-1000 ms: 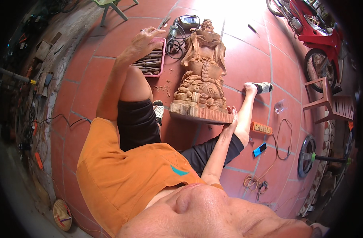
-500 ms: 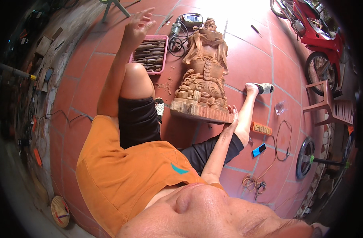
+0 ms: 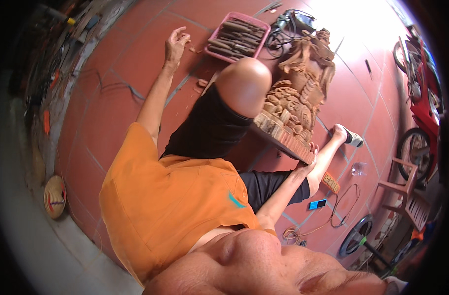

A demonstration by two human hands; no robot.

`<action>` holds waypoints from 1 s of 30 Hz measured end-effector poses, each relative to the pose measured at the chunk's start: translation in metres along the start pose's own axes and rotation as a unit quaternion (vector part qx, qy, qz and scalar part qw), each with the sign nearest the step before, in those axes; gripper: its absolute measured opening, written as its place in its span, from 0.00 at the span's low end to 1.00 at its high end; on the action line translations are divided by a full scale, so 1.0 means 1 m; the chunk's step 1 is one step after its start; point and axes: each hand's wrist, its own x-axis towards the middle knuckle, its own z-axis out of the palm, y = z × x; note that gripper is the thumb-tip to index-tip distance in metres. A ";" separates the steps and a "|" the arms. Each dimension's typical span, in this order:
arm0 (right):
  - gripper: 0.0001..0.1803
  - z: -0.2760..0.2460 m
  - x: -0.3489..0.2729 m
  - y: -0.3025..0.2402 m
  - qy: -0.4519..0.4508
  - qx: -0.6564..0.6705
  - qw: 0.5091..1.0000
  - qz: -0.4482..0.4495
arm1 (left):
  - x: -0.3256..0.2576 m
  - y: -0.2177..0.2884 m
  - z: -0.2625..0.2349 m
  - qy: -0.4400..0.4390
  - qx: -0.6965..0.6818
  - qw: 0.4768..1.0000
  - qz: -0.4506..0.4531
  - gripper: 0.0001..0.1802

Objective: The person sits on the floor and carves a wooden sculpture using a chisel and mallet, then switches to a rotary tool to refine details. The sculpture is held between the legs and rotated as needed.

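Head view: your left hand (image 3: 176, 49), upper left, looks empty, fingers loosely curled. Your right hand (image 3: 308, 164) touches the carved statue (image 3: 302, 91), right of upper centre; I can't tell its grip. Your knee (image 3: 246, 81) could bump and shift the statue.

The person's left hand (image 3: 176, 46), which had been above the pink basket (image 3: 249, 18), is now well to its left, over the floor tiles (image 3: 121, 64). The view has turned, and the bent left knee (image 3: 244, 81) now overlaps the carved wooden statue (image 3: 303, 88) and hides the left shoe; the green chair has left the picture.
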 end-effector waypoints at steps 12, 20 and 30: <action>0.18 -0.009 0.007 -0.001 -0.038 -0.038 0.999 0.002 | -0.074 -0.167 -0.153 0.142 0.334 0.914 -0.178 0.28; 0.18 -0.019 0.008 -0.001 -0.051 -0.040 0.998 0.017 | -0.076 -0.207 -0.174 0.040 0.537 0.830 -0.142 0.38; 0.21 -0.011 0.006 0.002 -0.037 -0.077 0.996 -0.020 | -0.065 -0.219 -0.166 -0.039 0.576 0.806 -0.129 0.49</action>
